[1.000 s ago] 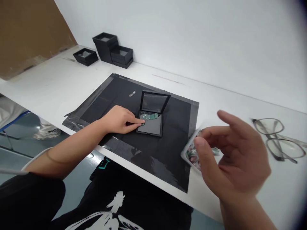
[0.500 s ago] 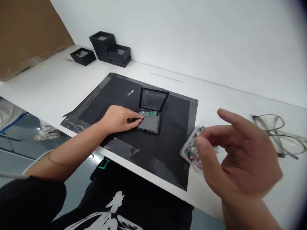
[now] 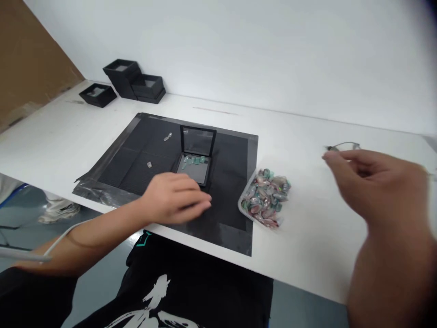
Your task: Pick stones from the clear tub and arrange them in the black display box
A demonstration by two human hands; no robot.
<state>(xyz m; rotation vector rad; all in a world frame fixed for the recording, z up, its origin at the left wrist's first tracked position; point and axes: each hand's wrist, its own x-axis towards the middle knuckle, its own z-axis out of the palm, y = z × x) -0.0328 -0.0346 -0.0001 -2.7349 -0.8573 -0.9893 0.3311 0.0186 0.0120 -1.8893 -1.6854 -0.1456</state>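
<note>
Both hands, vs. 0.5 s ago: L hand (image 3: 175, 199) is off the green pcs (image 3: 196, 160) & back toward the body; R hand (image 3: 385, 187) went right, away fr. the tub (image 3: 241, 207), & now overlaps the glasses (image 3: 344, 143).
Green pcs: in open case (image 3: 196, 174), rowed along hinge side, one sitting lower at L end; just beyond L hand, well L of R hand.
L hand grip: narrow gap betw. thumb & fingers; can't tell if anything's held.
R hand grip: fingers curled, thumb & index tips near each other; can't tell re contents.
Tub: betw. the hands, partly on black mat (image 3: 229, 166), heaped w/ mixed pcs (image 3: 266, 196), green & pinkish; R hand hid part of it earlier.
Clear pc (image 3: 149, 164): on mat, L of case; now shows, L hand was over that spot.
Hard to see: case's near-L corner, behind L hand; most of glasses, behind R hand; tub's R wall, lost against white surface (image 3: 300, 246); both hands blurred.
</note>
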